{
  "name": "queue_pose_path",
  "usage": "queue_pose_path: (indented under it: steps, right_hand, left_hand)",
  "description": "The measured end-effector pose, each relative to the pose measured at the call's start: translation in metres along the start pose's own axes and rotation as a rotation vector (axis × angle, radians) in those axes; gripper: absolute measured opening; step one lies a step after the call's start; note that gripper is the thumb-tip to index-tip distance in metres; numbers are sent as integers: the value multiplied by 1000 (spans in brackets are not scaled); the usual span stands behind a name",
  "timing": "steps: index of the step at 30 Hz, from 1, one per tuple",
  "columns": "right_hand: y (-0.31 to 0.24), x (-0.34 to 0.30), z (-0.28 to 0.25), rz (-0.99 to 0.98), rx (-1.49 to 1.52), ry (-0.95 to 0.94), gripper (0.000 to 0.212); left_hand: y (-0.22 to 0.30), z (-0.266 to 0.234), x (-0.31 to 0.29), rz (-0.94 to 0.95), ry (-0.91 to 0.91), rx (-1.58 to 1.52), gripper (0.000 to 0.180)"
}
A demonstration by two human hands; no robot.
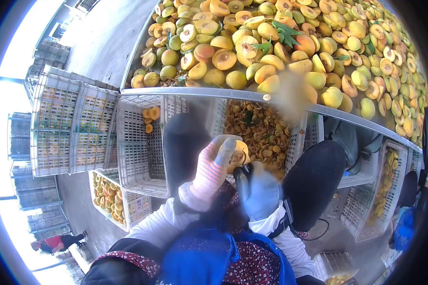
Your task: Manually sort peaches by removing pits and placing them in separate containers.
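Held in front of my chest, my left hand [210, 167], in a pale striped glove, grips a yellow peach half [241, 150] with its cut side showing a brown centre. My right hand [261, 195], in a grey-blue glove and slightly blurred, closes around a black-handled tool [243, 176]. The tool's upper end meets the lower edge of the peach half; its working tip cannot be made out. Beyond my hands, between my knees, a white crate [297, 142] holds many brown pits and fruit scraps.
A metal-edged table [199, 91] heaped with halved peaches [223, 59] spans the far side. To the left stand a crate [142, 178] with a few peach halves, a crate of fruit [110, 197] and stacked crates [73, 121]. Another person [59, 242] is far left; a blue-clad person [404, 228] right.
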State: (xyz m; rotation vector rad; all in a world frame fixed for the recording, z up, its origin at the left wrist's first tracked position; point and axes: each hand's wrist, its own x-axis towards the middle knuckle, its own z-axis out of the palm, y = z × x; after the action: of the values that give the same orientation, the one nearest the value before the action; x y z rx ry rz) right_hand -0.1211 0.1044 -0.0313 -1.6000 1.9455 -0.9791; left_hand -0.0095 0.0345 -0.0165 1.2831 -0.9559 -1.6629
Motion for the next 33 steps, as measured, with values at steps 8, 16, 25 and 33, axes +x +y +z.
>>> queue_pose_path:
  steps: [8, 16, 25, 33]
  right_hand:
    - [7, -29, 27, 49, -80, 177, 36]
    - [19, -28, 27, -86, 403, 70, 33]
    - [29, -13, 7, 1000, 2384, -1043, 42]
    - [21, -22, 15, 941, 2737, -1108, 47]
  left_hand:
    - [5, -3, 5, -27, -140, 325, 27]
    - [-2, 5, 7, 25, -161, 421, 25]
    - [-14, -2, 22, 383, -254, 600, 24]
    - [2, -14, 25, 270, -438, 889, 28]
